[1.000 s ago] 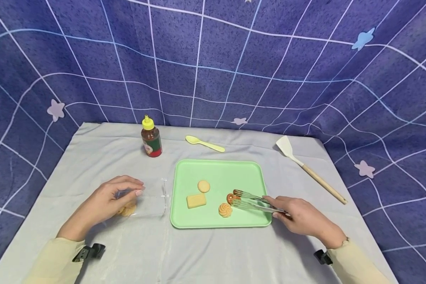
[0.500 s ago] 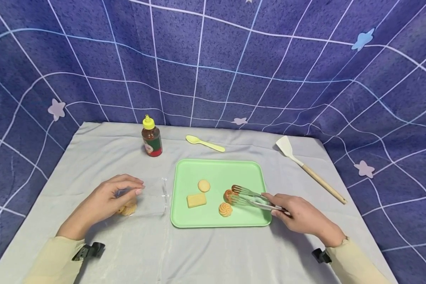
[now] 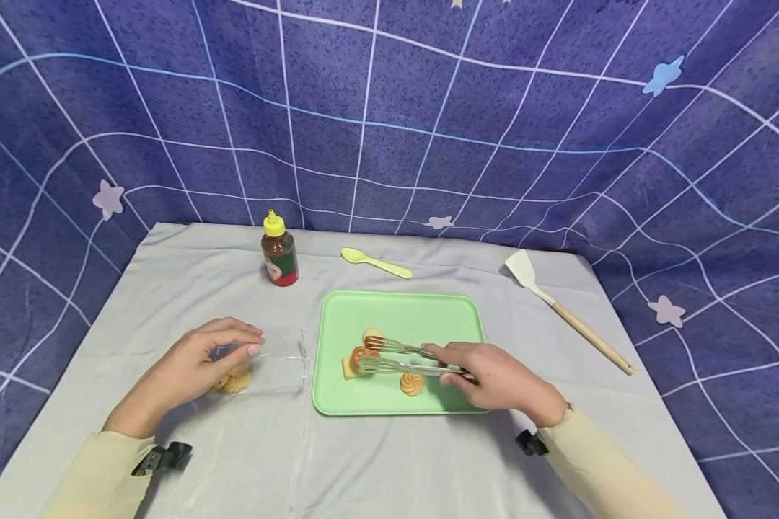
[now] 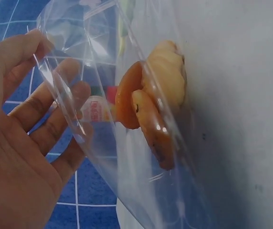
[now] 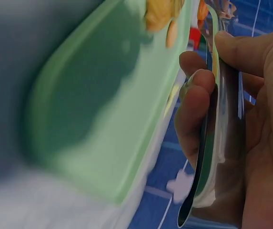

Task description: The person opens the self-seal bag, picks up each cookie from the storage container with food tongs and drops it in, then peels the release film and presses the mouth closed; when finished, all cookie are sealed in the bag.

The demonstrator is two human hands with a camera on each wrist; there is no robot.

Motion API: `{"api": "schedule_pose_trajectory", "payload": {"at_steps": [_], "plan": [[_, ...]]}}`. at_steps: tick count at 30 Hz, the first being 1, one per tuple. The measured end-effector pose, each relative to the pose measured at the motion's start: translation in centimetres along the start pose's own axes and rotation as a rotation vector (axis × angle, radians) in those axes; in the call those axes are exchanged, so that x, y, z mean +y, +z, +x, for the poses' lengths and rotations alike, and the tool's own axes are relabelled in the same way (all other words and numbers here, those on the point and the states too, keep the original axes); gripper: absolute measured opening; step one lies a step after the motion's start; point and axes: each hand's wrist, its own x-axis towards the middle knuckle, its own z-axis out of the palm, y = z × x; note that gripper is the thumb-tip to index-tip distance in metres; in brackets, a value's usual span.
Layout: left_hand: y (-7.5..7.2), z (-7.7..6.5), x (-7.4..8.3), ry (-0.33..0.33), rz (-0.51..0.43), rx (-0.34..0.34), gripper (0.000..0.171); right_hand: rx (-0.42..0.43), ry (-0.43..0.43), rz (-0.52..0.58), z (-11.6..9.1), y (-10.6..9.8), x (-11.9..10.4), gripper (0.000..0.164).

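Note:
My left hand [image 3: 197, 360] pinches the rim of a clear plastic bag [image 3: 282, 371] between thumb and fingers, holding its mouth up. Inside the bag lie several cookies [image 4: 162, 81], pale swirled and glossy brown. My right hand [image 3: 493, 371] grips metal tongs [image 3: 415, 369], fingers on one arm and thumb on the other. Between the slotted tips is a reddish-brown ring-shaped cookie [image 3: 360, 358], over the left half of the green tray [image 3: 428, 317]. Behind it, a rectangular biscuit [image 3: 348, 368] and a round biscuit [image 3: 371, 334] are partly covered. A swirled cookie [image 3: 412, 385] lies below the tongs.
A sauce bottle [image 3: 280, 254] with a yellow cap stands at the back left. A pale yellow spoon [image 3: 376, 264] lies behind the tray. To the right is a white spatula [image 3: 568, 313] with a wooden handle. A blue patterned curtain [image 3: 389, 130] hangs behind the table.
My right hand has moved left with the tongs, carrying the ring-shaped cookie from right of the tray's middle to above the rectangular biscuit. My left hand stays at the bag.

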Motion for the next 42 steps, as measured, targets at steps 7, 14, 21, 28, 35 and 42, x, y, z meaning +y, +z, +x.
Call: {"api": "schedule_pose_trajectory", "payload": {"at_steps": [7,14,21,28,35,42], "plan": [[-0.1,-0.1,0.0,-0.001,0.001,-0.004,0.016,-0.046,-0.076,0.002,5.3,1.2,-1.6,0.05],[-0.2,-0.2,0.0,-0.027,0.005,-0.012,0.015,-0.111,-0.098,-0.002,9.3,2.2,-2.8,0.049],[-0.4,-0.3,0.2,-0.009,0.021,-0.007,0.016,-0.179,-0.102,0.003,12.4,3.0,-4.0,0.049],[-0.7,-0.2,0.6,-0.034,0.009,-0.021,0.015,-0.209,-0.129,0.024,14.4,3.5,-4.7,0.049],[-0.8,-0.4,0.5,-0.058,0.017,-0.023,0.014,-0.213,-0.133,0.054,15.3,3.6,-4.8,0.049],[-0.8,-0.5,0.4,-0.045,0.009,-0.029,0.014,-0.237,-0.116,0.034,15.1,3.8,-4.8,0.05]]}}
